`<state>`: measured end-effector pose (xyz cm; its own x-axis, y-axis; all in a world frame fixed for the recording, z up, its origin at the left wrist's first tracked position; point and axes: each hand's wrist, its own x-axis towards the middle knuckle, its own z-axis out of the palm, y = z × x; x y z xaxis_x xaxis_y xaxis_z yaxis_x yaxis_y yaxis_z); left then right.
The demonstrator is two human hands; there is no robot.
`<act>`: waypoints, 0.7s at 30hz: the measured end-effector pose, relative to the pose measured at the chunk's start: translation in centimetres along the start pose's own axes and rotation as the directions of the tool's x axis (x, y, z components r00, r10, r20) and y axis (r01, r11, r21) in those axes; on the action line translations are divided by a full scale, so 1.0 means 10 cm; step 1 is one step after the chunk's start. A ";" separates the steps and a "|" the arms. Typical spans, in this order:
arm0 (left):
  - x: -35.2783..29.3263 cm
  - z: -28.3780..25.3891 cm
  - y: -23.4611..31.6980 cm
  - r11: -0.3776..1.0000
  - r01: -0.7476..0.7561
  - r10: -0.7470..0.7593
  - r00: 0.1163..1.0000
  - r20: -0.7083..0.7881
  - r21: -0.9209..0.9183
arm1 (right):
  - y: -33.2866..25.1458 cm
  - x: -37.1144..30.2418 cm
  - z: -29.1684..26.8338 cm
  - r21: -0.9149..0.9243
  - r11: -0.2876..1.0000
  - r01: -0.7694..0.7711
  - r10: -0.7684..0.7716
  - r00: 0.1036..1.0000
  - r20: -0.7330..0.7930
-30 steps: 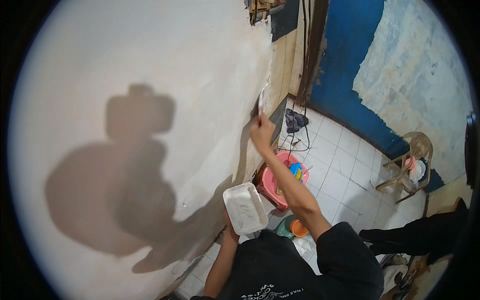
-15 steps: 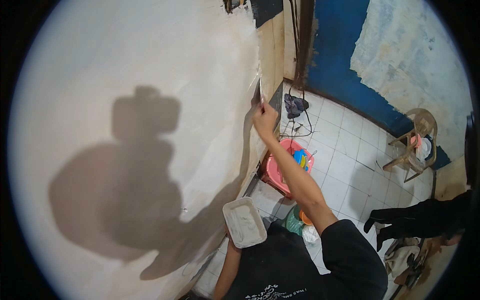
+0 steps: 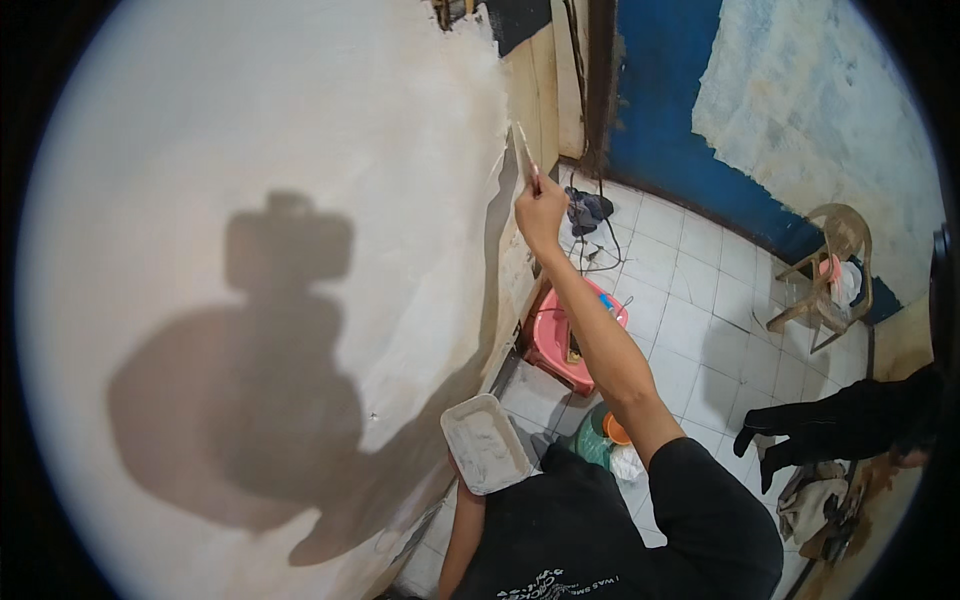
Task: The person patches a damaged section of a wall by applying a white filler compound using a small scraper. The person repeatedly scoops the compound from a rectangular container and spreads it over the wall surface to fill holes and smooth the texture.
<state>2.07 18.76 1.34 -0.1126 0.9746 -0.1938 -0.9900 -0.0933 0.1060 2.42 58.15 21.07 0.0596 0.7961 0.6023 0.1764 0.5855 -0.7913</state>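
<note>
At the edge of a pale, patchily coated wall (image 3: 420, 200), a thin flat scraper (image 3: 524, 153), pinched by its handle in the closed right hand (image 3: 541, 212), blade pointing up and away; too fine to tell whether touching the wall or just beside it. Arm stretched far forward, probably to reach that far edge with the blade lying along it. Lower and nearer, against the body, a pale rectangular tub (image 3: 486, 445) smeared inside with whitish paste, borne from below and the left by the left hand (image 3: 454, 465); fingers mostly hidden, so impossible to tell whether spread or curled. Tipped open side up, likely to keep the paste in and within the scraper's reach. Beyond, on white floor tiles (image 3: 675, 300), a pink basin (image 3: 553, 335) and an orange cup (image 3: 616, 430); farther off, a blue door (image 3: 660, 110) and a brown chair (image 3: 845, 235).
</note>
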 end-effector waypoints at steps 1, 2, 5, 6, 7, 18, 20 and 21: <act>-0.02 0.00 0.02 1.000 -0.007 0.007 1.000 0.001 0.001 | -0.02 0.05 0.07 -0.005 0.999 0.051 -0.051 0.999 0.011; -0.02 0.00 0.03 1.000 -0.014 0.014 1.000 0.006 0.005 | -0.06 -0.08 0.14 -0.003 0.999 0.047 -0.047 0.999 0.009; -0.15 -0.05 0.14 0.997 -0.079 0.079 0.997 -0.002 0.007 | -0.53 -0.99 0.11 0.079 0.995 0.060 -0.070 0.990 0.119; -0.16 -0.06 0.15 0.996 -0.092 0.092 0.996 0.002 0.005 | -0.62 -1.22 -0.04 0.153 0.987 0.041 -0.065 0.986 0.154; -0.16 -0.08 0.16 0.995 -0.097 0.097 0.995 0.003 0.005 | -0.68 -1.32 -0.16 0.225 0.974 0.019 -0.063 0.980 0.189; -0.08 -0.04 0.02 0.998 -0.070 0.070 0.997 0.028 0.001 | -0.07 0.13 0.27 -0.096 0.972 0.216 -0.223 0.973 -0.062; -0.14 -0.08 0.01 0.996 -0.083 0.084 0.996 0.014 -0.007 | -0.34 -0.45 0.23 -0.041 0.986 0.164 -0.159 0.982 0.104; -0.14 -0.10 0.00 0.996 -0.087 0.087 0.996 0.012 -0.008 | -0.51 -0.73 0.12 0.037 0.986 0.163 -0.167 0.977 0.134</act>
<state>2.17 17.20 0.64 -0.1974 0.9651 -0.1720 -0.9771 -0.1795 0.1145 -0.05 49.55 20.60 -0.1029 0.7004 0.7063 0.1468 0.7130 -0.6856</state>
